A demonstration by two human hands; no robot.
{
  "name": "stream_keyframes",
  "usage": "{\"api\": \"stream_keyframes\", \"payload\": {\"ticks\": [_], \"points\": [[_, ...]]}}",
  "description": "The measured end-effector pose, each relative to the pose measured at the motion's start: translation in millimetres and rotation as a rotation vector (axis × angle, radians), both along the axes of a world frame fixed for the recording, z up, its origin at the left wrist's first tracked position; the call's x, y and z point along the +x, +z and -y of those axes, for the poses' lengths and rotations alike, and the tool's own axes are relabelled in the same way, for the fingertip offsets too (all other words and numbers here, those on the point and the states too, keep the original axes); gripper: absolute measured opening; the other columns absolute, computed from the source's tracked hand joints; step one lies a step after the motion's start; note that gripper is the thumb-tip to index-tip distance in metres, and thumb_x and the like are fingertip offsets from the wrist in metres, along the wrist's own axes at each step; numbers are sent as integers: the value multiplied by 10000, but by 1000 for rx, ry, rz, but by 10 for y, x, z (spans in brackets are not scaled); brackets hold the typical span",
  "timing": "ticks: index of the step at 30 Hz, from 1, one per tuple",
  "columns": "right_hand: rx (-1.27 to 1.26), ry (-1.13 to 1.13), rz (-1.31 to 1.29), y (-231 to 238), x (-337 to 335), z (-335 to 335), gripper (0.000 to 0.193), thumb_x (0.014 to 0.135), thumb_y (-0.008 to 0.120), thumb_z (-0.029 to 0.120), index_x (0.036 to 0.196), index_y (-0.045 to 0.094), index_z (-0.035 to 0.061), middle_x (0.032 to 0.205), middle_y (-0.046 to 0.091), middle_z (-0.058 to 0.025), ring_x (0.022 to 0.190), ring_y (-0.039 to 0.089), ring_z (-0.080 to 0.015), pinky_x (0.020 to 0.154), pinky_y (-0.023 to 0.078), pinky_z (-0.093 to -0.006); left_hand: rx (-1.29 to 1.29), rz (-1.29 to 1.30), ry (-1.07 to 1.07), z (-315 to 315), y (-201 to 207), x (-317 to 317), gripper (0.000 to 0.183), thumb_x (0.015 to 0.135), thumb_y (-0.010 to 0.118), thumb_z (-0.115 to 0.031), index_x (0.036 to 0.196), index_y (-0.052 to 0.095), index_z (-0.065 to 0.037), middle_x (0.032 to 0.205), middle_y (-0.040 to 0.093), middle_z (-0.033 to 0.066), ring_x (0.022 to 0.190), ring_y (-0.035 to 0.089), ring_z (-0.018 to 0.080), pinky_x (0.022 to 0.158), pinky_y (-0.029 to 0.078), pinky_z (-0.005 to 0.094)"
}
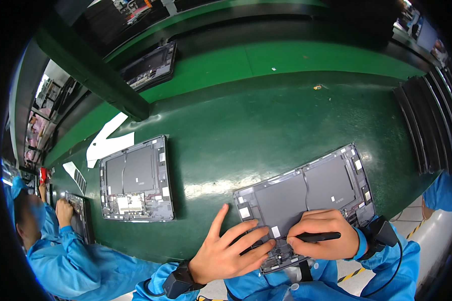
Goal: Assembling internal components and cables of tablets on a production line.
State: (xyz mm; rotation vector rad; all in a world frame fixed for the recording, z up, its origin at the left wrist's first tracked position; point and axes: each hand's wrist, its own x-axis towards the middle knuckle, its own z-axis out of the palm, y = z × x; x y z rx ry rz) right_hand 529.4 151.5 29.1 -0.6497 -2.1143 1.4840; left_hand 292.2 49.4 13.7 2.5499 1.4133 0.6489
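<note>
In front of me an opened tablet (pixel 281 200) lies on the green bench at a slant, its dark inner side up. Grey battery panels, a thin cable and small white labels show inside it. My left hand (pixel 225 255) rests on its near left part with fingers spread. Between the fingers of my right hand (pixel 324 226) is a slim black pen-shaped tool (pixel 321 236), its tip down at the tablet's near edge. The tip itself is hidden by my fingers. To the left lies a second opened tablet (pixel 135 180), apart from my hands.
White sheets (pixel 110 143) lie beside a green post (pixel 93 75). More opened tablets (pixel 153 65) sit on the raised conveyor strip behind. Dark trays (pixel 429 120) are stacked at the right. A co-worker in blue (pixel 70 251) handles another tablet (pixel 80 215) at far left.
</note>
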Motion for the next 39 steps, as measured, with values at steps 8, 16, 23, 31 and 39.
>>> {"api": "stream_keyframes", "payload": {"ticks": [8, 16, 23, 31, 39], "points": [[-51, -35, 64, 25, 175, -50, 87, 800, 749, 31, 861, 691, 9, 699, 653, -88, 603, 629, -210, 556, 473, -319, -85, 48, 27, -8, -21, 21, 233, 745, 765, -246, 977, 775, -261, 1202, 627, 10, 1169, 558, 247, 1135, 337, 605], [-37, -30, 36, -1, 227, -74, 110, 791, 759, 28, 881, 700, 5, 691, 643, -93, 585, 612, -197, 534, 458, -316, -83, 39, 27, -2, -20, 38, 241, 736, 776, -246, 976, 775, -268, 1210, 617, 11, 1169, 537, 254, 1123, 367, 582], [202, 18, 23, 20, 182, -32, 188, 727, 771, 4, 890, 678, -8, 725, 630, -94, 611, 608, -238, 548, 485, -328, -45, 10, 45, 30, -29, 44, 267, 722, 794, -258, 988, 773, -282, 1217, 614, -1, 1165, 531, 241, 1121, 388, 566], [283, 8, 56, 12, 211, -37, 184, 724, 777, -3, 874, 670, -8, 712, 614, -88, 602, 596, -237, 534, 480, -331, -14, -17, 44, 50, -51, 36, 294, 707, 810, -265, 997, 770, -295, 1205, 617, -16, 1150, 538, 223, 1114, 408, 563], [64, 28, -108, -27, 104, -16, 146, 805, 751, 20, 927, 680, -17, 765, 637, -110, 640, 607, -251, 564, 480, -342, 39, -26, 55, 60, -50, 73, 295, 703, 822, -254, 990, 770, -293, 1185, 620, -29, 1138, 540, 212, 1113, 410, 576]]}}
